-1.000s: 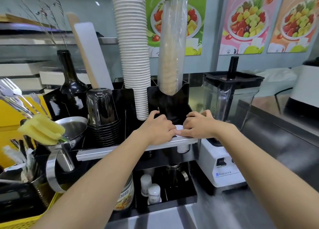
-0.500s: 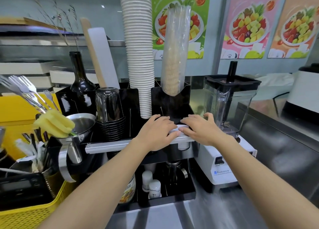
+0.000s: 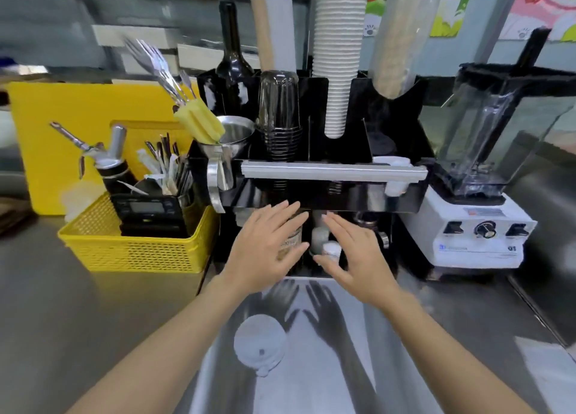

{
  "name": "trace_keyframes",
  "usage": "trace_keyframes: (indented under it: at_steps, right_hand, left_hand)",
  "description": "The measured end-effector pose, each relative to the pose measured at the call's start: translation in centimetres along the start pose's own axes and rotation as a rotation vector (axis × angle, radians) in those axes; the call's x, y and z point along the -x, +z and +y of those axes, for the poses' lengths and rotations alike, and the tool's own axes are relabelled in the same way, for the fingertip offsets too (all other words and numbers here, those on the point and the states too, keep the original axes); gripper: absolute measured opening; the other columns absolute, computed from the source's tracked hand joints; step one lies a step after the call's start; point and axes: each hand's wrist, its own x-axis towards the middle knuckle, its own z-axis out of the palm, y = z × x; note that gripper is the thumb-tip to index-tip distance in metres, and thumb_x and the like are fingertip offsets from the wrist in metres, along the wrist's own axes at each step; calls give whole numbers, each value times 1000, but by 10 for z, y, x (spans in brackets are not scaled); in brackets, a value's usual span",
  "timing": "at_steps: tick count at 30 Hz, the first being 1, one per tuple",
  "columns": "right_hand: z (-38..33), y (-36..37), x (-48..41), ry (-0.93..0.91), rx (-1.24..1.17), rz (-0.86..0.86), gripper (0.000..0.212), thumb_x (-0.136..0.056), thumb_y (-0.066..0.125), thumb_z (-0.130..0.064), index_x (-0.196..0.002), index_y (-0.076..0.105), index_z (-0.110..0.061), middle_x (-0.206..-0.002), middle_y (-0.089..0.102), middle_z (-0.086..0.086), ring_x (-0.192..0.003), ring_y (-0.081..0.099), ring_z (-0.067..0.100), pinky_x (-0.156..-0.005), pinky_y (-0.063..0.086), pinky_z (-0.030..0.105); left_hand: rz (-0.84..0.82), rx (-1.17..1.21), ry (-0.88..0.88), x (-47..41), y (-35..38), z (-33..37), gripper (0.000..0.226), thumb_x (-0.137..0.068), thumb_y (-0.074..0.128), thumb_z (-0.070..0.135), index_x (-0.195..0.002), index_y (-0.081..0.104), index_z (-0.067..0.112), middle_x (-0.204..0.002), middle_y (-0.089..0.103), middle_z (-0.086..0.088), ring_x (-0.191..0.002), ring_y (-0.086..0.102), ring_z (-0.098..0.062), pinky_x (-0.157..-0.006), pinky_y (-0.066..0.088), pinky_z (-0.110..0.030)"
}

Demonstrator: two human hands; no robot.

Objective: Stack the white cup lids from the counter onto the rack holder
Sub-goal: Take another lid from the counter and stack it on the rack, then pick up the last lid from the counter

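Observation:
White cup lids (image 3: 260,345) lie on the steel counter (image 3: 93,320), close to me, below and between my forearms. The black rack holder (image 3: 327,195) stands behind, with a metal bar (image 3: 333,171) across its front. White lids (image 3: 392,164) sit stacked in its right slot, behind the bar. My left hand (image 3: 265,248) and my right hand (image 3: 358,254) hover side by side in front of the rack's lower shelf, fingers spread, holding nothing. Both are above the counter, farther from me than the loose lids.
A yellow basket (image 3: 134,251) with a scale and utensils stands left of the rack. A white-based blender (image 3: 480,195) stands on the right. Tall stacks of paper cups (image 3: 338,55), black cups (image 3: 279,117), a funnel (image 3: 230,136) and a bottle (image 3: 232,55) fill the rack. Small jars (image 3: 330,250) sit on its lower shelf.
Both hands have left the lid stack at the rack's bar and dropped down toward me, now open. The view has tilted down, showing the lids on the counter.

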Motion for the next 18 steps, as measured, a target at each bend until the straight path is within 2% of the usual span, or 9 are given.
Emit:
trace_keyframes:
  at_steps: [3, 5, 7, 9, 11, 14, 16, 18]
  right_hand:
    - [-16, 38, 20, 69, -29, -258, 78, -80, 38, -63, -142, 27, -19, -149, 34, 3, -134, 27, 13, -107, 17, 30]
    - [-26, 60, 35, 137, -73, -453, 81, -80, 44, -63, -145, 18, -21, -153, 25, -1, -137, 21, 14, -109, 14, 31]
    - [-36, 77, 48, 177, -107, -591, 79, -82, 54, -54, -144, 18, -21, -151, 28, -1, -134, 26, 18, -107, 17, 31]
    - [-44, 90, 58, 190, -134, -688, 79, -81, 59, -50, -143, 21, -19, -148, 33, 0, -131, 31, 21, -106, 21, 34]
    - [-47, 102, 64, 169, -146, -739, 76, -79, 61, -49, -139, 26, -20, -145, 39, 0, -126, 36, 21, -103, 25, 35]
    - [-47, 113, 66, 157, -122, -752, 73, -77, 59, -50, -137, 29, -22, -143, 41, -1, -125, 37, 20, -102, 26, 35]
    - [-47, 115, 65, 160, -125, -747, 72, -77, 61, -49, -136, 31, -23, -141, 43, 0, -124, 37, 20, -101, 27, 35]
    - [-46, 113, 64, 162, -128, -740, 71, -76, 63, -46, -135, 32, -23, -138, 45, 0, -121, 38, 20, -100, 27, 34]
  left_hand:
    - [-131, 4, -159, 52, 9, -16, 55, -88, 41, 53, -134, 45, 23, -141, 48, -1, -133, 36, -16, -111, 25, -37]
    - [-262, 37, -269, 84, 15, -23, 71, -83, 31, 69, -137, 40, 23, -145, 43, 1, -136, 32, -15, -113, 19, -34]
    - [-374, 85, -359, 108, 19, -27, 93, -72, 19, 83, -140, 36, 22, -147, 38, 2, -138, 28, -16, -111, 15, -31]
    - [-495, 114, -440, 125, 20, -28, 100, -65, 27, 84, -142, 29, 21, -150, 31, 3, -140, 21, -16, -110, 10, -27]
    - [-605, 119, -503, 139, 21, -29, 94, -69, 42, 74, -143, 25, 20, -151, 29, 1, -140, 17, -17, -112, 11, -31]
    - [-614, 167, -568, 152, 26, -32, 74, -81, 60, 53, -140, 30, 21, -147, 37, 1, -138, 23, -20, -112, 15, -35]
    - [-599, 257, -578, 157, 30, -33, 72, -77, 65, 53, -137, 34, 28, -141, 41, 9, -134, 28, -15, -107, 19, -31]
    - [-617, 345, -581, 158, 33, -32, 81, -67, 68, 63, -136, 35, 35, -135, 39, 21, -129, 29, -7, -103, 21, -26]
